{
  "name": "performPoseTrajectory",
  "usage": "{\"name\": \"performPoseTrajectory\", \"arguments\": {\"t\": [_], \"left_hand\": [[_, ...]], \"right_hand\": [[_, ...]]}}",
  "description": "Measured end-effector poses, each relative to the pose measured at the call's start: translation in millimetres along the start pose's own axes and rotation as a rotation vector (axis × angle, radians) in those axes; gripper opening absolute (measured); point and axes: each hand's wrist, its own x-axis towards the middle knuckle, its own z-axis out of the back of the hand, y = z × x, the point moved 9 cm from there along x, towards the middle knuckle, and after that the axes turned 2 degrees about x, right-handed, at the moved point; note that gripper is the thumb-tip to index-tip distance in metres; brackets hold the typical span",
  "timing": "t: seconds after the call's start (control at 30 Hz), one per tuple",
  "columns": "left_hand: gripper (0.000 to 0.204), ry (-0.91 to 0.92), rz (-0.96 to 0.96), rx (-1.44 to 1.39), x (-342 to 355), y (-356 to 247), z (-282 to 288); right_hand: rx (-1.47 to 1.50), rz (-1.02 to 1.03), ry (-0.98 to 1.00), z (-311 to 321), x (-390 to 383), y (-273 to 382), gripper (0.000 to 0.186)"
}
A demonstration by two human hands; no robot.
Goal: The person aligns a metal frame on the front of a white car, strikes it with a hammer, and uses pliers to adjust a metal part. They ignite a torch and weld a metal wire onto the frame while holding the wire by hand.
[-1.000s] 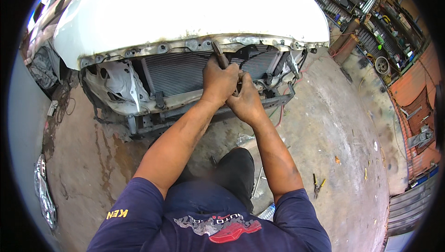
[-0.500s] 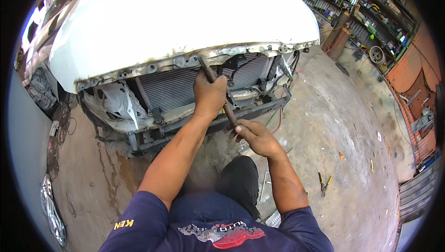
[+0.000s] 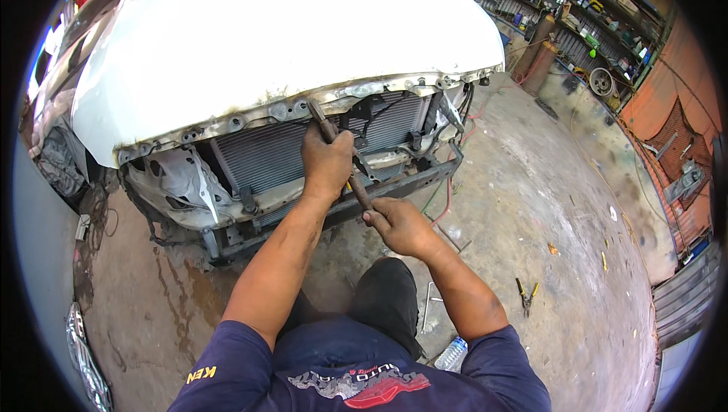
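We have the left hand (image 3: 326, 163) clenched round a rusty metal bar (image 3: 359, 193), while the right hand (image 3: 403, 228) grasps its lower end with curled fingers. The bar slants in front of the radiator (image 3: 265, 154), its tip at the front edge of the white hood (image 3: 296, 33) (we cannot tell whether they touch). Near our right sleeve (image 3: 497, 366) lies a clear plastic bottle (image 3: 453, 354), its contents too unclear to tell; the shelves (image 3: 622, 21) beyond hold small mixed items (image 3: 595, 6) in various colours.
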Motion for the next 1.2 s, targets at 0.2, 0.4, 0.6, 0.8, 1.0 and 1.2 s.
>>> {"name": "performPoseTrajectory", "arguments": {"t": [0.2,0.4,0.6,0.8,1.0,1.2], "left_hand": [[0.01,0.032,0.01,0.025,1,0,-2],[0.01,0.011,0.023,0.024,-1,0,-1],[0.015,0.005,0.027,-0.017,-1,0,-2],[0.015,-0.02,0.009,0.007,0,1,-1],[0.013,-0.026,0.014,-0.096,2,9,0],[0.015,-0.01,0.027,-0.052,2,8,-8]], "right_hand": [[-0.416,0.09,-0.389,3,-21,29,0.023],[-0.216,0.085,-0.226,-5,-8,8,0.022],[-0.498,0.187,-0.471,0,-21,25,0.021],[-0.363,0.129,-0.415,-2,-16,15,0.026],[-0.052,-0.007,-0.003,-10,7,-15,0.035],[-0.564,0.095,-0.458,-2,-18,1,0.02]]}}
